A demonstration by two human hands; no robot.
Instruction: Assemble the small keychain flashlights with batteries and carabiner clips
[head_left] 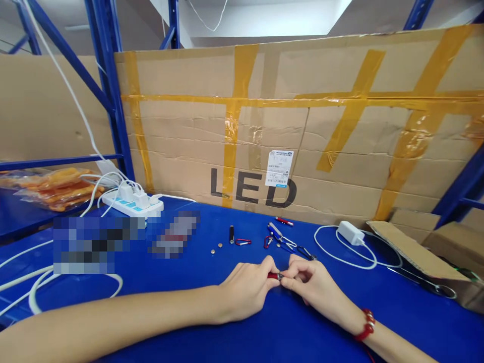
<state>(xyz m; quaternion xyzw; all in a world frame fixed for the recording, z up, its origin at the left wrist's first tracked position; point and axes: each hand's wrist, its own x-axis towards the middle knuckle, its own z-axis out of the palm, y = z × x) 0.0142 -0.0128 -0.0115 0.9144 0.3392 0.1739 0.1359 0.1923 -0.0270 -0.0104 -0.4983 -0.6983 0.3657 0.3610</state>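
Note:
My left hand [247, 288] closes its thumb and fingers round a small red keychain flashlight [273, 276], which lies level over the blue table. At its silvery end my right hand [313, 283], with a red bracelet at the wrist, pinches with thumb and fingertips. The fingers hide much of the flashlight. Beyond the hands lie a black tube [232, 234], a red carabiner [243, 242] and two button cells [213, 251]. A blue flashlight [275, 231] lies among small clips, near a black carabiner [306, 253] and another red flashlight [284, 221].
A white power strip [132, 202] with plugs and cables is at left, near bagged orange items [56, 189]. A white charger [351, 233] with its looped cable, scissors [442, 291] and a cardboard box [446, 242] are at right. A tall cardboard sheet [181, 146] stands behind.

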